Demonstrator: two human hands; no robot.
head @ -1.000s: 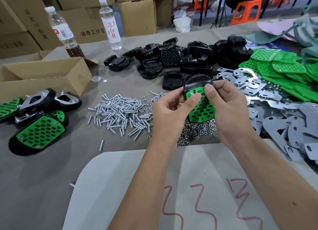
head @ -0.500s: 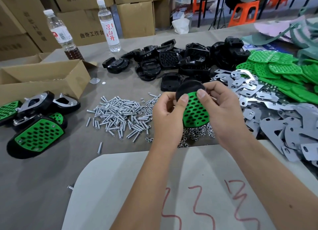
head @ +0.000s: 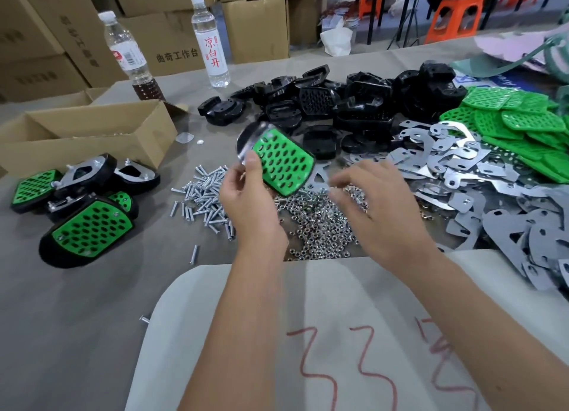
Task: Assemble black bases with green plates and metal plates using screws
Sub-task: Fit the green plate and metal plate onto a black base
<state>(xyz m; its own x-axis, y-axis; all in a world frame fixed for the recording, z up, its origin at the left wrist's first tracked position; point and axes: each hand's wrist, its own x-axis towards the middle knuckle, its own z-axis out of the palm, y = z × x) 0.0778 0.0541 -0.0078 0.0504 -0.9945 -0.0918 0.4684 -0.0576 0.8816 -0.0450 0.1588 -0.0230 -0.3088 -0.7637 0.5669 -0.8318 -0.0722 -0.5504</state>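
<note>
On the table [head: 77, 333] we logged, by size: a cardboard box [head: 92, 133] at the left; a heap of black bases [head: 354, 103] at the far centre; green plates [head: 523, 127] piled at the far right; metal plates [head: 462, 176] spread before them; finished assemblies [head: 83, 201] at the left; screws [head: 206, 195] heaped beside nuts [head: 320, 229]. Our left hand [head: 249, 204] gripped one black base fitted with a green plate [head: 281, 164], held tilted above the screws. Our right hand [head: 378, 207] hovered over the nuts, blurred, fingers spread and holding nothing.
</note>
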